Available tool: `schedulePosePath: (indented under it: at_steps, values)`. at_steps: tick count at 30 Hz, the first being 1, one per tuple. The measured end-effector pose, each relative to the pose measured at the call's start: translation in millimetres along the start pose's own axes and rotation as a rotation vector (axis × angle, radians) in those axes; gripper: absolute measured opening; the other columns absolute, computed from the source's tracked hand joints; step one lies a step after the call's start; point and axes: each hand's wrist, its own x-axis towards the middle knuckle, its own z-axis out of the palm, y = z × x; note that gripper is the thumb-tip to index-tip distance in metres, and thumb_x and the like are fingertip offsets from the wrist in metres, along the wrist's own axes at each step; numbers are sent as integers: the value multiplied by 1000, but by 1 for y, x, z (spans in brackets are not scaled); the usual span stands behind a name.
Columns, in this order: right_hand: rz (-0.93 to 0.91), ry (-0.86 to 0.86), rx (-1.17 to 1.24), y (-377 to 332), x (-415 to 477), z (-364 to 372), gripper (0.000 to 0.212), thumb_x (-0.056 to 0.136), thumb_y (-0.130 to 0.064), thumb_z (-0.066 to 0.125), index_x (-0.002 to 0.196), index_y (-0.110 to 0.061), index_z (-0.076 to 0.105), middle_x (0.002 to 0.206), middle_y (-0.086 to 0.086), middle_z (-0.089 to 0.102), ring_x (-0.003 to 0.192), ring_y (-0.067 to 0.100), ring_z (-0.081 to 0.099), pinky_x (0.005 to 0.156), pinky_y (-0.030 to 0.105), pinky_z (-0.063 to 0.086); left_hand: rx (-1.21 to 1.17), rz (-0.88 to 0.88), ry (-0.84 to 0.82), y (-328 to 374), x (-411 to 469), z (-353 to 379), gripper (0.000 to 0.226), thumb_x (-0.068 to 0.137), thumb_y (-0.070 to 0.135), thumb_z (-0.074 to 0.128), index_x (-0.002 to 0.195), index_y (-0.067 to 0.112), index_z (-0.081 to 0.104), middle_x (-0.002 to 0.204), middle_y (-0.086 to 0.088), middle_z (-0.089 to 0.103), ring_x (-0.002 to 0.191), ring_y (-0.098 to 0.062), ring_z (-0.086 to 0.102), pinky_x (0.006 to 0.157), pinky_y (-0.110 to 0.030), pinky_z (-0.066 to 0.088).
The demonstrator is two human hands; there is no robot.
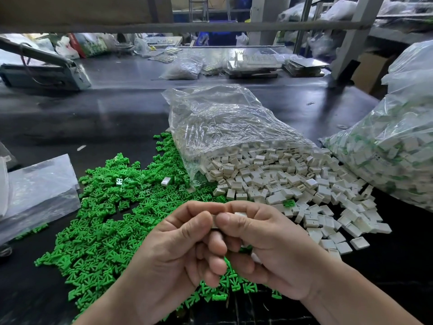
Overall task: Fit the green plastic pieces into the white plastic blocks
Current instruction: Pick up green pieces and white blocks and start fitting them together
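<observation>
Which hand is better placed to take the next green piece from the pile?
Left, probably. The left hand is on the side of the green pile; the right hand is nearer the white pile. Both pinch one white block.

One view only, head-worn, wide-angle. Faces forward and down across a dark worktable (105,118). Nearest the lens, low centre: left hand (173,249) and right hand (271,247), together pinching a white block (240,214). Green pieces (105,231) and loose white blocks (293,184) sit mid-frame. Shelf rail (187,26) bows along the top.
</observation>
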Motion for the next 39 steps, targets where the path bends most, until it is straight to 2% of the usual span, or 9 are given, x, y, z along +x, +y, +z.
schedulePosePath:
  at_steps: [5, 14, 17, 20, 21, 25, 29, 34, 39]
  values:
    - [-49, 14, -36, -1, 0, 4, 17, 86, -32, 67, 91, -16, 69, 66, 2, 51, 44, 10, 41, 35, 16, 27, 50, 34, 56, 1, 0, 1, 30, 70, 18, 88, 95, 8, 73, 63, -17, 68, 48, -22, 68, 41, -28, 55]
    - [-59, 5, -33, 2, 0, 5, 16, 88, -33, 67, 91, -17, 69, 66, 3, 51, 44, 10, 43, 36, 16, 28, 77, 96, 97, -1, -1, 6, 36, 62, 21, 92, 90, 9, 73, 57, -17, 65, 42, -23, 64, 37, -28, 52]
    - [-44, -15, 51, 7, 7, 1, 33, 89, -32, 64, 97, 0, 62, 67, 6, 53, 48, 18, 41, 34, 16, 29, 81, 140, 111, -4, 2, 8, 41, 67, 24, 89, 99, 6, 72, 60, -16, 65, 45, -22, 65, 39, -28, 53]
    - [-67, -118, 237, 7, 11, -7, 25, 92, -29, 58, 80, -7, 53, 59, 5, 54, 48, 22, 44, 31, 17, 33, 85, 153, 89, -3, 5, 8, 46, 74, 25, 84, 112, 6, 67, 71, -18, 67, 55, -24, 68, 44, -29, 55]
    - [-84, -158, 336, 6, 11, -12, 22, 91, -25, 58, 79, -9, 52, 58, 4, 55, 44, 17, 48, 32, 16, 36, 107, 156, 86, -1, 5, 5, 46, 75, 26, 83, 114, 7, 66, 75, -18, 67, 58, -25, 68, 46, -29, 56]
    - [-180, -210, 540, -1, 9, -26, 22, 83, -15, 70, 81, -10, 49, 72, 6, 62, 44, 9, 57, 34, 17, 43, 249, 186, 167, 5, 4, -5, 52, 72, 32, 85, 114, 8, 66, 79, -17, 66, 59, -24, 65, 46, -27, 54]
    - [-142, -126, 399, 1, 8, -22, 12, 87, -19, 63, 79, -13, 58, 71, 4, 62, 42, 7, 54, 32, 17, 39, 440, 266, 260, 0, 3, -5, 41, 73, 33, 80, 108, 14, 70, 79, -14, 67, 59, -23, 64, 45, -29, 49]
    - [-105, 26, 105, 0, 4, -12, 16, 85, -27, 63, 70, -21, 63, 67, 1, 56, 39, 9, 45, 34, 16, 27, 834, 406, 327, -8, -2, 6, 26, 77, 28, 78, 103, 28, 72, 83, -7, 70, 67, -18, 67, 55, -25, 54]
    - [-60, 57, 30, 0, 4, -6, 13, 84, -26, 62, 72, -21, 63, 66, 1, 54, 40, 10, 43, 37, 16, 27, 1101, 561, 349, -8, -3, 12, 18, 80, 22, 74, 97, 27, 70, 80, 7, 71, 66, -9, 66, 56, -19, 53]
